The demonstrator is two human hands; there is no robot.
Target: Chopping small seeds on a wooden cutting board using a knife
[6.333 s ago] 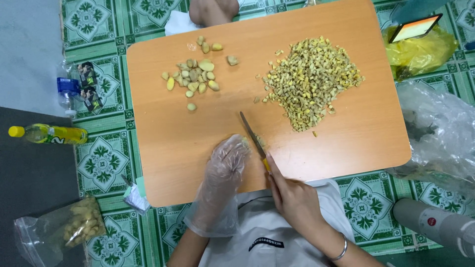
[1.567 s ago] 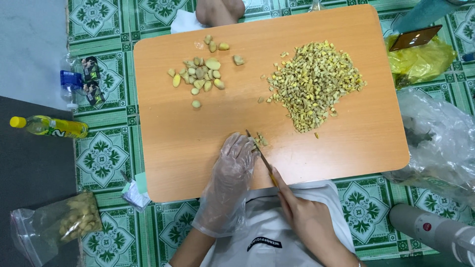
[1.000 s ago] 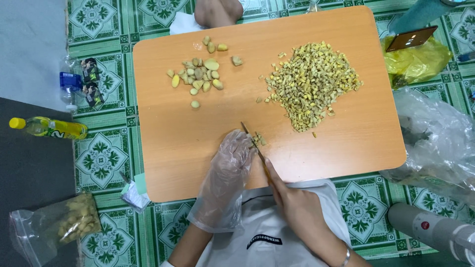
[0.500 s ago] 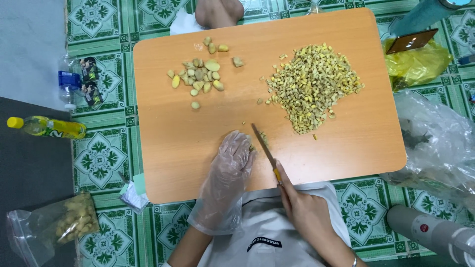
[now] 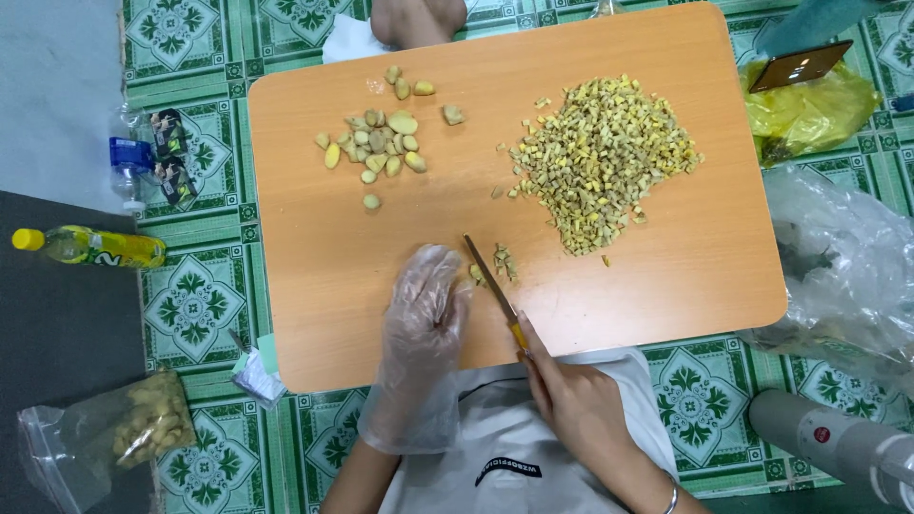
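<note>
Clear plastic glove covers the left hand (image 5: pixel 422 309), which lies palm down on the orange bench (image 5: pixel 362 247), fingers together and curled at the tips onto a small ginger piece (image 5: pixel 475 273) at the knife blade. Right hand (image 5: pixel 576 405) bare, fingers wrapped tight around the yellow handle of the knife (image 5: pixel 493 287); blade angled up and left, tip resting on the bench just beside the gloved fingertips. A few cut bits (image 5: pixel 504 261) lie just right of the blade.

Beyond the knife, upper right: large heap of chopped ginger (image 5: pixel 600 157). Upper left: loose group of peeled whole pieces (image 5: pixel 381 143). Neither touches the hands.

Bare bench surface between the knife and both piles, and to the right of the knife as far as the bench edge. Off the bench's left edge, on the green patterned floor: yellow bottle (image 5: pixel 90 246) and a bag of unpeeled ginger (image 5: pixel 133 433).
</note>
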